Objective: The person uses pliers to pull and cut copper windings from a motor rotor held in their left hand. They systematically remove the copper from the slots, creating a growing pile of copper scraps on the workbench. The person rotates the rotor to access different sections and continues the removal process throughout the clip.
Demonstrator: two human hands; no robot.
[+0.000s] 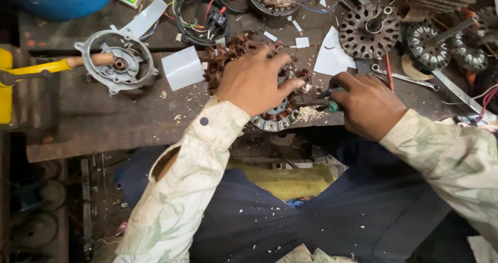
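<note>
Nearest the camera: dark trousers over crossed legs, flecked with pale crumbs, and two pale patterned sleeves reaching forward. Stator [275, 118] — a round laminated metal ring with evenly spaced slots along its rim, grey steel with rusty brown between the teeth; only its lower arc and a bit of the right side show, the rest lies under the left hand. It sits at the near edge of the dark wooden worktop [104, 117], partly overhanging it. Left hand [254, 81] — spread flat over the stator, fingers curled down on its far and right rim, pressing it in place. Right hand [365, 104] — closed around a tool with a green handle [332, 106], whose dark metal tip points left and meets the stator's right side; a small heap of pale shavings lies just under the tip. Behind the left hand: a tangle of stripped copper winding [228, 55], reddish brown, touching the stator's far side. Farther left: a white paper square [181, 68], then a grey cast motor end cover [116, 60] with a yellow-handled tool [41, 68] laid across it. Far right: a slotted rotor disc [369, 32] on a white sheet, and a wrench [410, 78] beside it.
</note>
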